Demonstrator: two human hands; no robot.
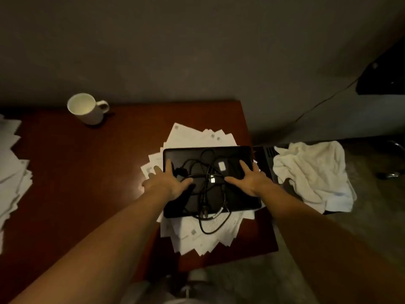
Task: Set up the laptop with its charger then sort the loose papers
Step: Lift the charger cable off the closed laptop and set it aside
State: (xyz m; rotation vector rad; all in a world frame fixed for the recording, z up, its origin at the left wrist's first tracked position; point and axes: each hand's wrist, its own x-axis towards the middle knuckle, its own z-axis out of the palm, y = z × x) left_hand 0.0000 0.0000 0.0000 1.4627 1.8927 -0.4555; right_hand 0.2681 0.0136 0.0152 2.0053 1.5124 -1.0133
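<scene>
At frame centre, flat on the closed laptop (238,199) with fingers (168,166) spread wide: left hand (168,184) and right hand (252,181), either side of the tangled charger (221,166), papers (197,137) fanned beneath.

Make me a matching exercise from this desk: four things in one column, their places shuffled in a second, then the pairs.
Things
1. mug
2. charger
3. laptop
4. white cloth

Places
A. on the pile of loose papers
B. crumpled, right of the desk
C. upright at the desk's far edge
D. tangled on the closed laptop lid

Pairs: 1-C, 2-D, 3-A, 4-B
</scene>
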